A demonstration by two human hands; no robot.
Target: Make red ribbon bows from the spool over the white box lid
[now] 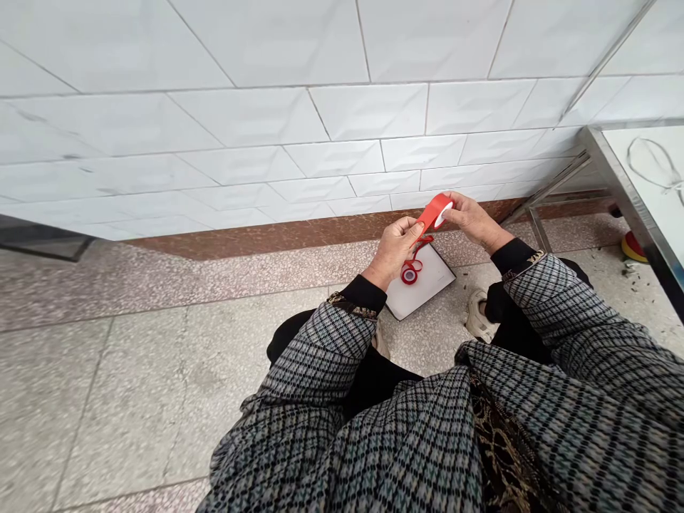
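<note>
My right hand [473, 219] grips a roll of red tape [439, 209] held up in front of me. My left hand [394, 248] pinches the loose end of the red strip [426, 226] pulled from that roll. Below the hands a white board [427, 285] lies flat on the floor, with a smaller red roll [410, 273] and a curl of red strip resting on it. Both arms wear checked sleeves with black cuffs.
A white tiled wall [299, 121] with a brown skirting runs across ahead. A metal table [641, 192] stands at the right, with a red and yellow object [633, 246] under it. My shoe [477, 317] rests on the speckled stone floor [133, 370] beside the board.
</note>
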